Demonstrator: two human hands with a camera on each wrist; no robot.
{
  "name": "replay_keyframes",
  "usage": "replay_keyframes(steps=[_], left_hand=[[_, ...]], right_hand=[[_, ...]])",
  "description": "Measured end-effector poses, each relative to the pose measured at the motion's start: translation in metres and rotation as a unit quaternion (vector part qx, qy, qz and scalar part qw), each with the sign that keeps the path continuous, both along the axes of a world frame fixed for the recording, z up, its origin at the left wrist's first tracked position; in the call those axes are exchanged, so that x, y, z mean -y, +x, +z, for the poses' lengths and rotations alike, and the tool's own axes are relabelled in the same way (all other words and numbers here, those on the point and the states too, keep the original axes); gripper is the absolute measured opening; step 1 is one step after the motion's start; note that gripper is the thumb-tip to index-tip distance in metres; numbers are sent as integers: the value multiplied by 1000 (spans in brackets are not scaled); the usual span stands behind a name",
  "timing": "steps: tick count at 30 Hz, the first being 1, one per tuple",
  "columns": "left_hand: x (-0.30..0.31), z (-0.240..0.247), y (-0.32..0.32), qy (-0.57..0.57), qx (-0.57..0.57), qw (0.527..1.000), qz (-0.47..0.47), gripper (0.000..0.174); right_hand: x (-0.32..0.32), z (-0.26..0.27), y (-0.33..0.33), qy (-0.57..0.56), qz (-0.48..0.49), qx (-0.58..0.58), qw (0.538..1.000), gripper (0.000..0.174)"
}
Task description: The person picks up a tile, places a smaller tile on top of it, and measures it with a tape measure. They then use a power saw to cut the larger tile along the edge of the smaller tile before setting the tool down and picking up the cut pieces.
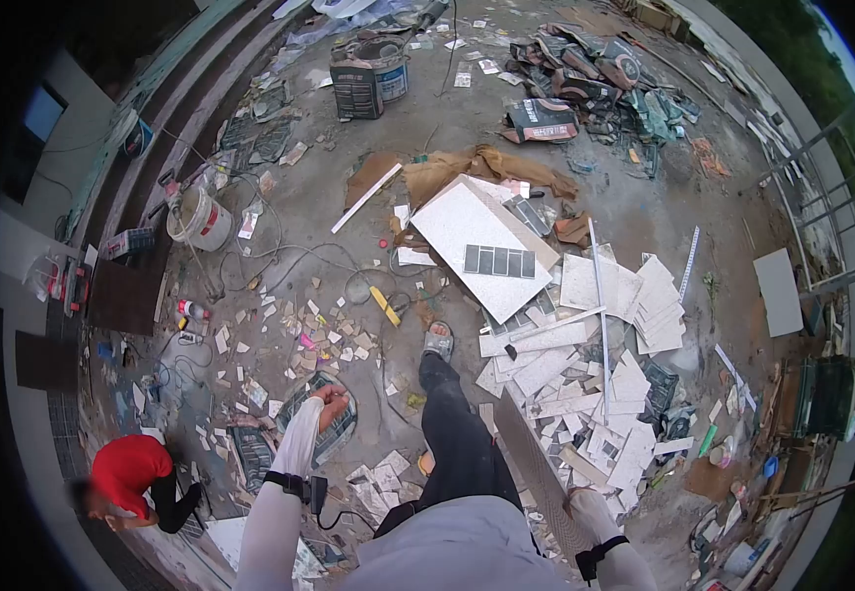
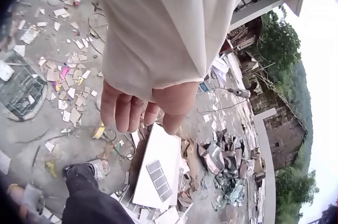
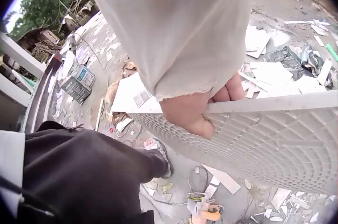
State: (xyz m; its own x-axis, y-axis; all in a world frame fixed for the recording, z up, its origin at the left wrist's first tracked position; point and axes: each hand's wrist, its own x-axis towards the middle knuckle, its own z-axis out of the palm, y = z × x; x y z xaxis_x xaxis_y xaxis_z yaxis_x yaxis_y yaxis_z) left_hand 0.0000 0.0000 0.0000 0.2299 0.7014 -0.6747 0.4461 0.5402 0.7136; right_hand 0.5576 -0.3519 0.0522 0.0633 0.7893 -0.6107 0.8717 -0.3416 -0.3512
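A large tile with a ribbed grid back [image 1: 536, 468] stands on edge at my right side. My right hand [image 1: 585, 507] grips its top edge. In the right wrist view the thumb lies over the grid side of the tile [image 3: 253, 139], and the other fingers go over the opposite face. My left hand [image 1: 330, 405] hangs in the air with loosely bent fingers and holds nothing. From the left wrist, the hand [image 2: 145, 109] shows above the littered floor, far above a white tile slab [image 2: 158, 168].
White slabs [image 1: 457, 231] lie ahead, with cut tile strips [image 1: 536, 345] to their right. Broken pieces and cables litter the floor around a yellow tool [image 1: 385, 305]. A white bucket [image 1: 201, 222] stands left. A person in red [image 1: 132, 473] crouches at lower left.
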Motion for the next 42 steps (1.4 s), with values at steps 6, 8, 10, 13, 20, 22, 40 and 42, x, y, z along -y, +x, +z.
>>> replay_keyframes(steps=[6,8,10,13,20,22,40,42], left_hand=[[-240,-28,147,-181,4,983,39,77],[-267,-32,195,-241,9,970,42,72],[-279,-40,234,-302,31,952,41,75],[-299,-60,287,-371,104,920,78,69],[-374,-194,288,-286,145,927,195,29],[-391,-227,283,-291,143,922,212,28],[-457,-332,303,-325,179,912,176,24],[-460,-332,314,-312,189,914,180,25]], right_hand=[[-239,-59,-8,50,66,36,996,10],[-307,-53,-15,72,72,50,994,10],[-366,-61,-27,36,62,61,996,12],[-438,-84,-34,23,52,57,997,11],[-543,-187,-55,129,60,87,986,10],[-559,-218,-60,147,48,97,983,11],[-615,-313,-60,155,9,117,981,12],[-622,-315,-49,153,9,116,981,12]])
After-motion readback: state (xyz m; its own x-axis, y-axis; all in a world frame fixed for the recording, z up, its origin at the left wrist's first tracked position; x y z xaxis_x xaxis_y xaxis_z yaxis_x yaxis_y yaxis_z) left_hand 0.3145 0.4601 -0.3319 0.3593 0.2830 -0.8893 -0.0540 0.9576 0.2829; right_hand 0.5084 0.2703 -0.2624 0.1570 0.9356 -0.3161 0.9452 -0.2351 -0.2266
